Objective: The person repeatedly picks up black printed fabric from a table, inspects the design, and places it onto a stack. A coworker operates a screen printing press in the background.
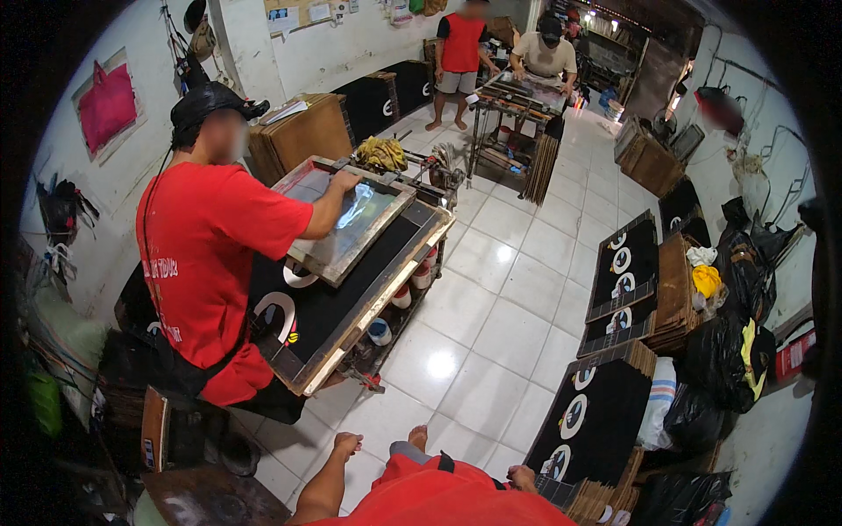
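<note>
My left hand [347, 444] hangs over the white floor tiles [491, 342] with its fingers apart and nothing in it. My right hand [524, 478] is low at the right, right beside a leaning stack of black printed panels [589, 412]. Only a small part of that hand shows, so its grip is unclear. My red shirt [447, 500] fills the bottom edge. To my left a person in a red shirt [206, 263] and black cap stands at a printing table [351, 289], with one hand on a framed screen [351, 223].
More black printed panels [624, 272] and board stacks [675, 294] line the right side, with black bags [728, 351] behind them. Paint tubs [380, 331] sit under the table. Two other people work at a far table [517, 96]. A wooden stool [158, 430] stands lower left.
</note>
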`<action>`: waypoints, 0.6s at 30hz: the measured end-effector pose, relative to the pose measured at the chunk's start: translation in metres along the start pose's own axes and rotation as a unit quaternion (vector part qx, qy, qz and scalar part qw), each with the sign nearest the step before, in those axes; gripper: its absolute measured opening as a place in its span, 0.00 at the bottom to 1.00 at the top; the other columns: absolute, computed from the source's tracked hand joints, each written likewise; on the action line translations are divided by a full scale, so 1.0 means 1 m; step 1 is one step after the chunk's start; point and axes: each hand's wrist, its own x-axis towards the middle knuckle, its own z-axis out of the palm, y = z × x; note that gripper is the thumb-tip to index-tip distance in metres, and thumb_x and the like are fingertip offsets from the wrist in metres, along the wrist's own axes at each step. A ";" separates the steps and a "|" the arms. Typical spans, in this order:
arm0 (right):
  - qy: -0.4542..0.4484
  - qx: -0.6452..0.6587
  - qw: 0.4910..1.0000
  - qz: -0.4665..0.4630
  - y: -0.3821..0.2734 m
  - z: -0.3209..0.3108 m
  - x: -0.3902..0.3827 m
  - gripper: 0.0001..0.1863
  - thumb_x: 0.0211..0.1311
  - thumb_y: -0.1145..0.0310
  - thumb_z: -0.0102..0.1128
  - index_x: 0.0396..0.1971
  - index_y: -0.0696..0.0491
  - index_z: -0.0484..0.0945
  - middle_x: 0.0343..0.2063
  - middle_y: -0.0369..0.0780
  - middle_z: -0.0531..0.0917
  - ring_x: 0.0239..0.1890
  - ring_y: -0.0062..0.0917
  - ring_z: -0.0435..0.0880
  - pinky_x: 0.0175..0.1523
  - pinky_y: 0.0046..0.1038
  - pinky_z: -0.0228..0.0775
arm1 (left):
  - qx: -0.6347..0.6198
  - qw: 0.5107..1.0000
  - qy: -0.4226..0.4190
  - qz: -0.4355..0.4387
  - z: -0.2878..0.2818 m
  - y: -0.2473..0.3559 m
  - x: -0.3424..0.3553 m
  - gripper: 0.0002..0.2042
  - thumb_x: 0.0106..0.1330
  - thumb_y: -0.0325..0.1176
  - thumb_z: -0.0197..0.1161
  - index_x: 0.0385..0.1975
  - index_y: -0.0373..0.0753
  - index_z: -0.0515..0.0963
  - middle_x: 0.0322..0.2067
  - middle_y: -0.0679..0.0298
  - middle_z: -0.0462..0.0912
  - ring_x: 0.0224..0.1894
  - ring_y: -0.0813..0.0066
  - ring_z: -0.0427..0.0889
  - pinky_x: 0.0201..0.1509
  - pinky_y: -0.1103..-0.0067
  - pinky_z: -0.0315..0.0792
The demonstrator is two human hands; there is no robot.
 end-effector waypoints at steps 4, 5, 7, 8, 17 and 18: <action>0.009 0.003 1.000 0.003 0.004 -0.002 -0.006 0.06 0.48 0.71 0.58 0.23 0.58 0.80 0.20 0.40 0.80 0.22 0.26 0.79 0.27 0.27 0.74 | 0.021 1.000 -0.016 0.001 0.006 -0.005 -0.001 0.08 0.57 0.35 0.62 0.30 0.38 0.77 0.24 0.65 0.80 0.20 0.79 0.76 0.26 0.77 0.67; 0.015 -0.007 1.000 -0.004 0.005 -0.003 -0.008 0.06 0.48 0.71 0.58 0.22 0.58 0.80 0.20 0.40 0.80 0.21 0.25 0.79 0.27 0.27 0.74 | 0.020 1.000 -0.014 -0.001 0.007 -0.006 -0.001 0.08 0.57 0.35 0.63 0.30 0.38 0.77 0.24 0.65 0.80 0.20 0.79 0.76 0.26 0.77 0.67; 0.000 0.005 1.000 0.006 0.006 -0.007 -0.012 0.06 0.48 0.71 0.57 0.21 0.57 0.80 0.19 0.40 0.80 0.20 0.25 0.79 0.27 0.27 0.74 | 0.017 1.000 -0.012 -0.017 0.008 -0.007 -0.002 0.08 0.57 0.35 0.63 0.30 0.38 0.77 0.24 0.65 0.80 0.20 0.79 0.75 0.26 0.77 0.67; -0.005 0.009 1.000 0.010 0.005 -0.009 -0.014 0.06 0.48 0.71 0.57 0.21 0.57 0.80 0.19 0.40 0.80 0.20 0.25 0.79 0.26 0.27 0.73 | 0.014 1.000 -0.003 -0.003 0.008 -0.008 -0.003 0.08 0.57 0.35 0.63 0.30 0.38 0.77 0.23 0.66 0.80 0.20 0.79 0.75 0.25 0.77 0.67; -0.020 -0.133 0.990 -0.045 -0.008 -0.020 -0.017 0.07 0.49 0.71 0.56 0.22 0.58 0.80 0.18 0.40 0.80 0.19 0.25 0.78 0.24 0.29 0.72 | -0.195 0.969 0.137 0.064 -0.042 0.004 0.029 0.05 0.51 0.30 0.63 0.20 0.37 0.74 0.17 0.64 0.74 0.17 0.75 0.72 0.18 0.77 0.64; -0.023 -0.100 0.994 -0.039 -0.008 -0.019 -0.013 0.07 0.49 0.71 0.56 0.20 0.58 0.80 0.17 0.39 0.79 0.18 0.24 0.77 0.22 0.28 0.69 | -0.209 0.957 0.181 0.086 -0.053 0.007 0.040 0.07 0.49 0.29 0.64 0.18 0.37 0.73 0.17 0.63 0.73 0.19 0.74 0.71 0.20 0.75 0.66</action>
